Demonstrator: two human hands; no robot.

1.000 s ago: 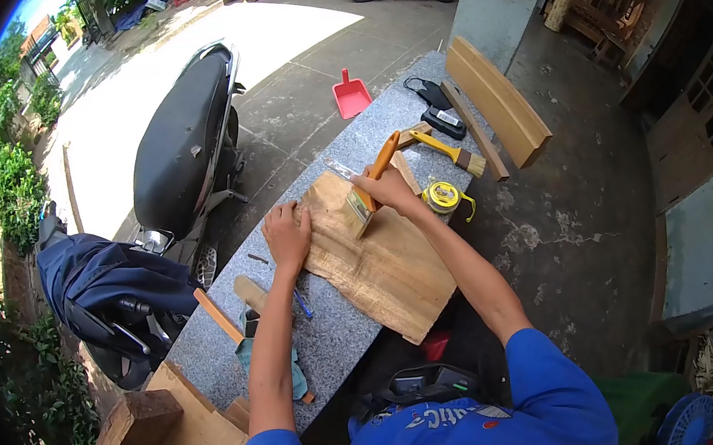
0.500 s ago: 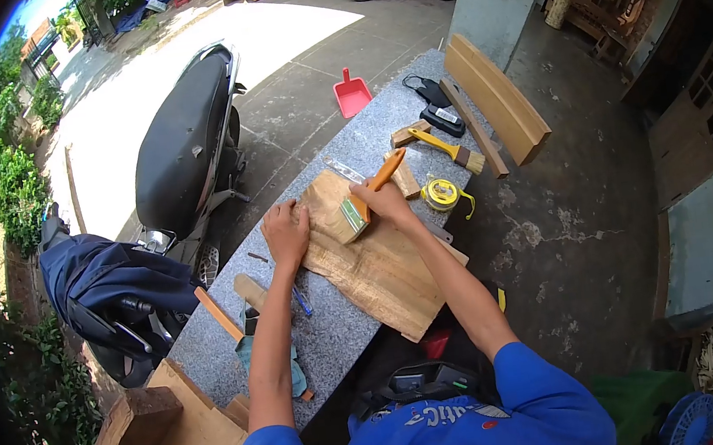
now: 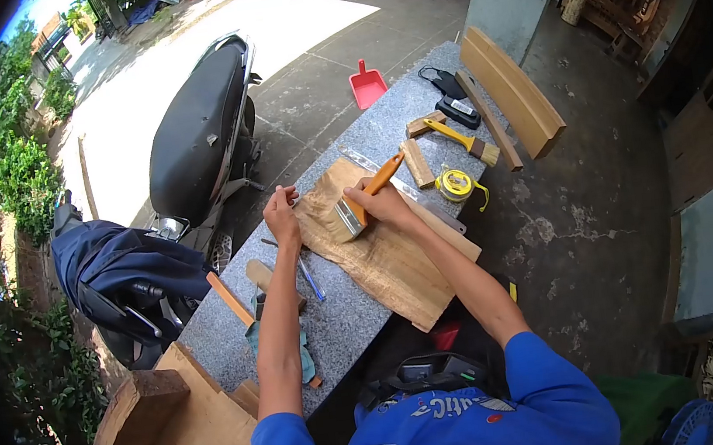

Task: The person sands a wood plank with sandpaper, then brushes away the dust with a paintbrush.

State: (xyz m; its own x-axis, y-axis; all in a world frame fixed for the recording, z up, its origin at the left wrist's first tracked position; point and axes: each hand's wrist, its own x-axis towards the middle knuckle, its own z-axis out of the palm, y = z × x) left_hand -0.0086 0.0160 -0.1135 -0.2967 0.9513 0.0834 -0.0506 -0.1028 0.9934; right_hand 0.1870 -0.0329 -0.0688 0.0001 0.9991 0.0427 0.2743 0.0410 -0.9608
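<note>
My right hand (image 3: 382, 204) grips a paintbrush (image 3: 382, 176) by its orange handle, bristles down against a wooden board (image 3: 406, 274) with a rough, wavy left edge. Just off that edge is my left hand (image 3: 282, 217), raised with loosely bent fingers and nothing visible in them. The board lies on a speckled stone tabletop (image 3: 346, 325) and overhangs its near edge. A clear ruler (image 3: 356, 159) and a metal blade-like tool (image 3: 446, 218) show partly from under the board's far right side. Near my left forearm lies a blue pen (image 3: 311, 282).
Toward the right end are a yellow tape measure (image 3: 457, 185), a yellow-handled brush (image 3: 463, 142), wood blocks (image 3: 417, 163), a black case (image 3: 457, 112) and a long plank (image 3: 513, 92). A parked motorbike (image 3: 199, 135) stands beyond the table, a red dustpan (image 3: 368, 87) on the floor.
My left hand has come up off the board's edge, its fingers now more bent. The brush has shifted slightly toward the board's left side. The whole view has moved a little.
</note>
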